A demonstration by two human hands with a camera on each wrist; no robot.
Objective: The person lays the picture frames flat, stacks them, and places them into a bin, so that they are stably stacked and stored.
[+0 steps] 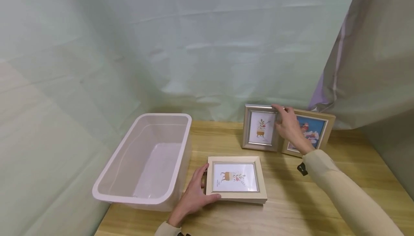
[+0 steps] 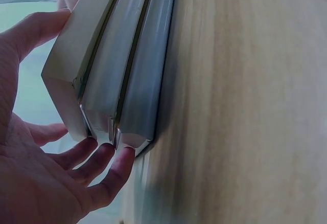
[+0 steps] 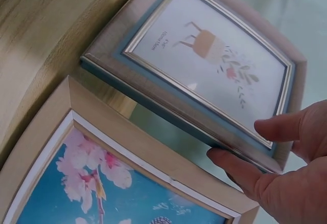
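A cream picture frame lies face up on top of a stack on the table. Edge-on in the left wrist view, two silvery frames show beneath it. My left hand grips the stack at its left end, thumb on the near edge and fingertips against the short side. At the back, a silver picture frame with a plant print stands upright. My right hand pinches its upper right corner, thumb on the front, as the right wrist view shows. Beside it leans a tan picture frame with a blue floral picture, partly hidden by that hand.
A deep white plastic bin stands left of the stack, near my left hand. Pale cloth hangs behind the wooden table, with a grey curtain at the right.
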